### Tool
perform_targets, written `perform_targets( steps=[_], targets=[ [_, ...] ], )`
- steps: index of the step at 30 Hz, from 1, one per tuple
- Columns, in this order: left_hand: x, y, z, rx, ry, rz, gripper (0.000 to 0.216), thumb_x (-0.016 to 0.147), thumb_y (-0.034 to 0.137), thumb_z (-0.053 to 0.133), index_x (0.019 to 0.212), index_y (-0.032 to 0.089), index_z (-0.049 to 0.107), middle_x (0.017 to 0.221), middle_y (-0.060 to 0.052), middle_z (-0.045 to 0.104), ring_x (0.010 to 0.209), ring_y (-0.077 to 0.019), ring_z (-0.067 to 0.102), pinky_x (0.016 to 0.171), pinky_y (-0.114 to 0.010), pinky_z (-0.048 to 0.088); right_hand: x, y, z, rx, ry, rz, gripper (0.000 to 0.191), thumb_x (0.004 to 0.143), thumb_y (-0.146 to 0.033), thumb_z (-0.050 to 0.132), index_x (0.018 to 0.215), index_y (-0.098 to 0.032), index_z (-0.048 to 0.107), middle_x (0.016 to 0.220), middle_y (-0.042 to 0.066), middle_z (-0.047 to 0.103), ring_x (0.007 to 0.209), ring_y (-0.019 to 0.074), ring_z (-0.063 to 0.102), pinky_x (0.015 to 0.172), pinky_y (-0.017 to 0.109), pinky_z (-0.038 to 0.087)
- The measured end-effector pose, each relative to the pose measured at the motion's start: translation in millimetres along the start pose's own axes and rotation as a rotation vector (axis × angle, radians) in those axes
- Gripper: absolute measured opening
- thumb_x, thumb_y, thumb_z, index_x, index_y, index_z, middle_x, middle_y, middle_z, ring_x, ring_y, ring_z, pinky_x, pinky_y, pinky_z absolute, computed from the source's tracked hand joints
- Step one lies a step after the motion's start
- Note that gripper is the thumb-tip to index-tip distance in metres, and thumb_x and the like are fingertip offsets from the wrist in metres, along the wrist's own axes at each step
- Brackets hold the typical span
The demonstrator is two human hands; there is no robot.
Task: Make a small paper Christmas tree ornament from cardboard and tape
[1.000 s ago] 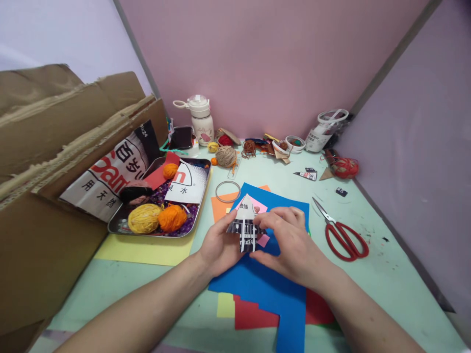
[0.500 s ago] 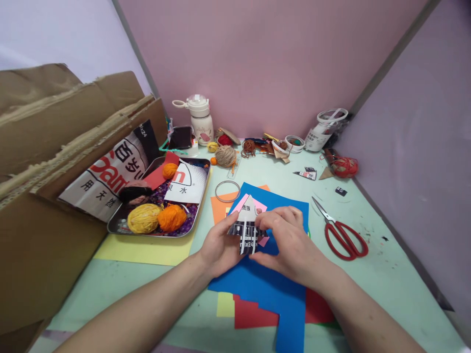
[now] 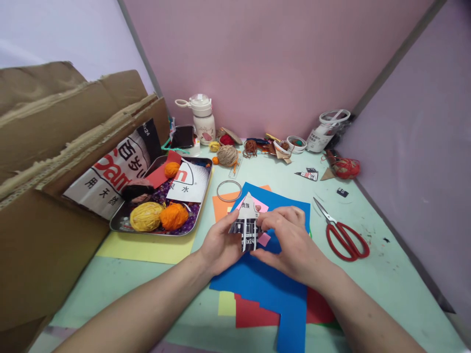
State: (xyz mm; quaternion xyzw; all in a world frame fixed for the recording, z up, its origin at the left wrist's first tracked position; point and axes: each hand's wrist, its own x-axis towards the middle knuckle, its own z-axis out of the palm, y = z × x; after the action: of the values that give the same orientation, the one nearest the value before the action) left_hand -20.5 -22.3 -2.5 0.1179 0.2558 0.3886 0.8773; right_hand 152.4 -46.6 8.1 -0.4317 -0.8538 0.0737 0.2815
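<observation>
A small piece of printed packaging (image 3: 248, 228), grey-white at its pointed top and black with white symbols below, is held above blue paper (image 3: 272, 277). My left hand (image 3: 222, 245) grips its left side, with the thumb on the front and the other fingers behind. At its right edge my right hand (image 3: 290, 240) is closed, thumb low and index finger high; its fingertips partly cover that edge. Pink paper (image 3: 260, 205) lies just behind the piece. Red-handled scissors (image 3: 344, 238) rest, blades slightly apart, to the right of my right hand.
On the left a metal tray (image 3: 200, 215) holds yarn balls and beads, beside stacked cardboard (image 3: 22, 230). A metal ring (image 3: 228, 199) lies near the orange paper (image 3: 221, 208). A bottle (image 3: 203, 125), twine ball (image 3: 228, 156) and yarn (image 3: 348, 168) line the back.
The view has shifted slightly, so everything sits a little further right. The lower edge of the packaging piece looks slightly higher. Both hands keep nearly the same pose around it.
</observation>
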Motion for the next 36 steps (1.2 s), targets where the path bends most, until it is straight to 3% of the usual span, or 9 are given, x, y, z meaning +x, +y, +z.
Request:
perform_targets(
  steps=[8, 20, 26, 31, 36],
  targets=[
    [-1.7, 1.9, 2.8, -0.02, 0.024, 0.004, 0.037, 0.085, 0.035, 0.051, 0.113, 0.012, 0.06, 0.093, -0.008, 0.066, 0.085, -0.0188, 0.06, 0.082, -0.03, 0.043, 0.9, 0.6, -0.6, 0.006, 0.03, -0.014, 0.026, 0.08, -0.036, 0.064, 0.089, -0.022, 0.044, 0.113, 0.006, 0.061, 0.103, 0.0233, 0.049, 0.086, 0.041, 0.029],
    [-1.2, 1.5, 0.9, -0.005, 0.004, 0.021, 0.04, 0.084, 0.035, 0.052, 0.116, 0.011, 0.059, 0.098, -0.01, 0.067, 0.088, -0.0194, 0.061, 0.083, -0.03, 0.043, 0.2, 0.5, 0.8, -0.008, 0.039, -0.025, 0.024, 0.081, -0.036, 0.063, 0.088, -0.022, 0.044, 0.11, 0.005, 0.063, 0.099, 0.0224, 0.05, 0.084, 0.04, 0.028],
    [-1.6, 2.8, 1.6, 0.016, -0.051, 0.038, 0.04, 0.085, 0.037, 0.05, 0.116, 0.012, 0.058, 0.107, -0.011, 0.065, 0.098, -0.0239, 0.06, 0.084, -0.034, 0.044, -0.4, 1.3, 2.7, -0.011, 0.07, -0.025, 0.022, 0.081, -0.032, 0.063, 0.09, -0.023, 0.045, 0.098, 0.002, 0.066, 0.093, 0.0204, 0.052, 0.083, 0.038, 0.03],
    [-1.7, 2.4, -0.1, 0.024, -0.03, 0.041, 0.042, 0.083, 0.036, 0.053, 0.117, 0.012, 0.058, 0.1, -0.01, 0.066, 0.093, -0.0231, 0.061, 0.083, -0.033, 0.043, 1.2, -0.4, 0.2, -0.014, 0.067, -0.022, 0.023, 0.081, -0.037, 0.062, 0.09, -0.023, 0.047, 0.113, 0.005, 0.063, 0.103, 0.0233, 0.05, 0.085, 0.04, 0.03],
    [-1.8, 3.3, -0.1, 0.018, -0.067, 0.044, 0.04, 0.084, 0.037, 0.051, 0.115, 0.012, 0.058, 0.105, -0.011, 0.065, 0.099, -0.0239, 0.059, 0.082, -0.032, 0.043, 1.4, -0.6, -0.8, -0.034, 0.071, -0.036, 0.019, 0.083, -0.035, 0.061, 0.088, -0.023, 0.047, 0.111, 0.005, 0.065, 0.103, 0.0243, 0.051, 0.084, 0.041, 0.029]
  ],
)
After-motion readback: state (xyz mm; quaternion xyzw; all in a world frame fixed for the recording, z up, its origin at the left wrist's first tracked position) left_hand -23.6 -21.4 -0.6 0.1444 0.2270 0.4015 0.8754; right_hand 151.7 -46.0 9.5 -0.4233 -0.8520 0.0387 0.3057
